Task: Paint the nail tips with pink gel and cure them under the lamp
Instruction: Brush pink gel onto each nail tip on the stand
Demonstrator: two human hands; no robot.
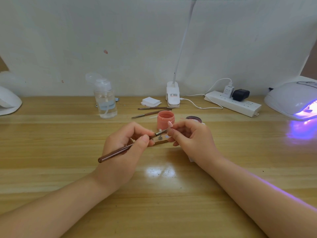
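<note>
My left hand grips a brown-handled brush, and its bristle end points right at a pink nail tip. My right hand pinches that nail tip between its fingertips. Both hands hover over a small holder with metal pegs on the wooden table. Just behind them stands an open pink gel jar, with its lid lying to the right. A white curing lamp glows purple at the far right.
A clear pump bottle stands at the back left. Two spare brushes, a stack of white pads, a clip lamp base and a power strip line the back. Another white device sits far left.
</note>
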